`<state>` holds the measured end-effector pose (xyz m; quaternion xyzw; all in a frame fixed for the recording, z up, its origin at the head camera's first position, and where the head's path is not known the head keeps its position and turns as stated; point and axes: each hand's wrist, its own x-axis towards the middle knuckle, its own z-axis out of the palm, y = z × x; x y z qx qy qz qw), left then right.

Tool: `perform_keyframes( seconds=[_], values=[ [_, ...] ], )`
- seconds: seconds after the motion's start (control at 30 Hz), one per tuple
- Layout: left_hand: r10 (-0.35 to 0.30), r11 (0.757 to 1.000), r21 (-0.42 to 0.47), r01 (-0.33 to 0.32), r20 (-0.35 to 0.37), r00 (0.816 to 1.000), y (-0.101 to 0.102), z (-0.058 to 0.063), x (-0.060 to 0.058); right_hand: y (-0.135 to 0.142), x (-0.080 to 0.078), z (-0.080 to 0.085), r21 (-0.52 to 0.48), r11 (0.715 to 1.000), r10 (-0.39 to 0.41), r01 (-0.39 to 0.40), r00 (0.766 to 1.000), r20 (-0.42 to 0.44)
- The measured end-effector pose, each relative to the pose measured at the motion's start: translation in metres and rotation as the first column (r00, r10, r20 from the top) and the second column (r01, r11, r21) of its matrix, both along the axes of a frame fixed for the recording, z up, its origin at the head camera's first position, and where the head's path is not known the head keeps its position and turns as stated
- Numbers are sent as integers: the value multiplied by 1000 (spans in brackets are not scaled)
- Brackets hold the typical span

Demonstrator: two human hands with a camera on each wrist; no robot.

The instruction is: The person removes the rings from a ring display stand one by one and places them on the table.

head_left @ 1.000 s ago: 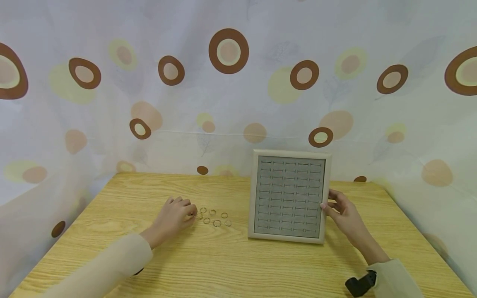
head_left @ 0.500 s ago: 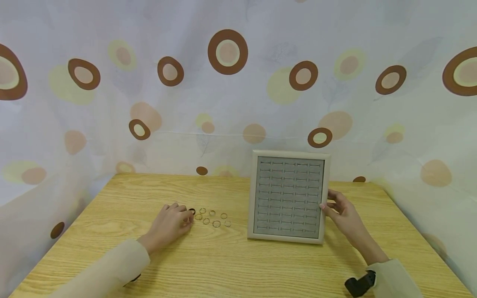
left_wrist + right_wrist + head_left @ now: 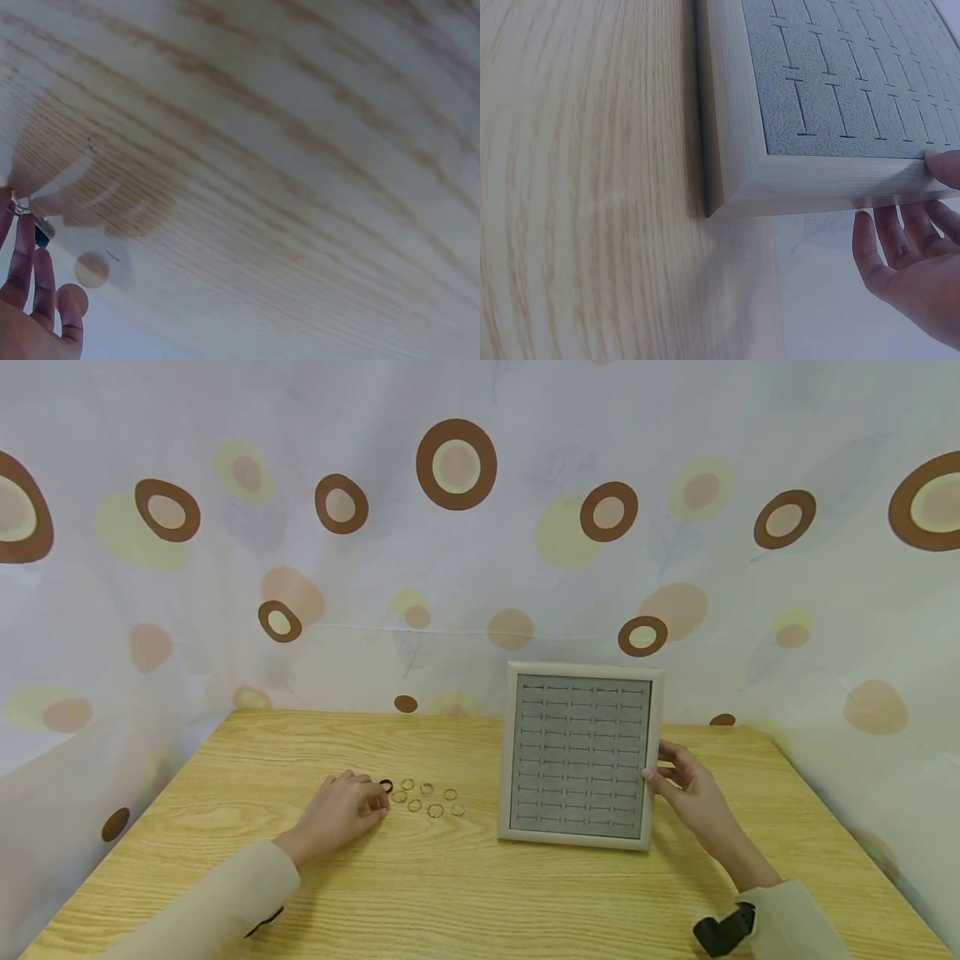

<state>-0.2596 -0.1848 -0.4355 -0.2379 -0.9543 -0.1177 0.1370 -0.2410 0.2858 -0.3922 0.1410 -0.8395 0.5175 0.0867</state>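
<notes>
In the head view my left hand (image 3: 339,817) is low over the table, at the left end of a group of rings. Its thumb and index finger pinch a small silver ring (image 3: 21,211), seen at the left edge of the left wrist view. A black ring (image 3: 387,786) lies right by its fingertips, with several thin metal rings (image 3: 436,811) to its right. My right hand (image 3: 688,783) holds the right side of a ring display board (image 3: 507,760), thumb on the front of the pale frame and fingers behind. The board's grey slotted pad (image 3: 581,756) faces me, upright and leaning slightly back.
The wooden table (image 3: 450,893) reaches back to a white curtain (image 3: 480,568) printed with brown circles, which also hangs along both sides. A black wrist device (image 3: 724,930) sits at my right cuff.
My left hand has drawn a little left and toward me, with its fingertips closing together. The black ring beside it has come into fuller view. The right hand and the board stay put.
</notes>
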Motion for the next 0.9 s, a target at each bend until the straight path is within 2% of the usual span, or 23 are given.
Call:
perform_keyframes(
  seconds=[0.17,0.5,0.67,0.9],
  values=[
    [15,1000,20,-17,67,998,-1,0,-2,0,-1,0,-1,1000,6,-6,1000,-4],
    [22,1000,5,-23,88,996,-3,1,-2,-1,-2,0,3,1000,8,-8,1000,-3],
    [21,1000,6,-22,79,997,-3,2,-2,-1,-2,-1,-5,1000,13,-13,1000,-8],
    [25,1000,-12,-25,17,1000,-3,4,0,-1,-1,1,-9,1000,-6,6,1000,24]
  ],
)
